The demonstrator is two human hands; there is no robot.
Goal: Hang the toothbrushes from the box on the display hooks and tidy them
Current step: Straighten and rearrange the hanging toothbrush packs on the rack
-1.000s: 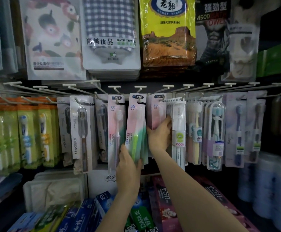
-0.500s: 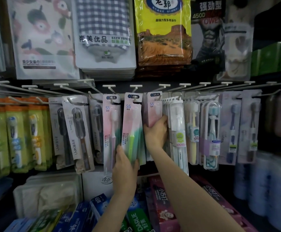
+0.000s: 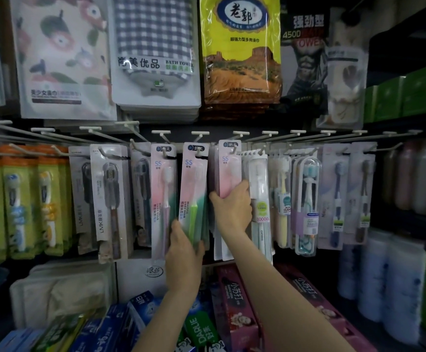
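A row of white display hooks (image 3: 200, 134) carries carded toothbrushes. My left hand (image 3: 184, 252) grips the lower end of the stack of green toothbrush packs (image 3: 193, 191) hanging in the middle. My right hand (image 3: 232, 210) grips the pink toothbrush packs (image 3: 228, 168) on the hook just to the right, fingers curled round their middle. Another pink pack (image 3: 162, 196) hangs to the left of my left hand. The box is not in view.
Dark LMK toothbrush packs (image 3: 106, 196) and green-carded brushes (image 3: 16, 207) hang at left; white and clear-cased brushes (image 3: 257, 199) hang at right. Towel packs (image 3: 153, 54) hang above. Toothpaste boxes (image 3: 234, 308) lie on the shelf below my arms.
Both hands keep their holds on the same packs. The view has shifted slightly, and the right hand's pink packs sit a little higher on their hook.
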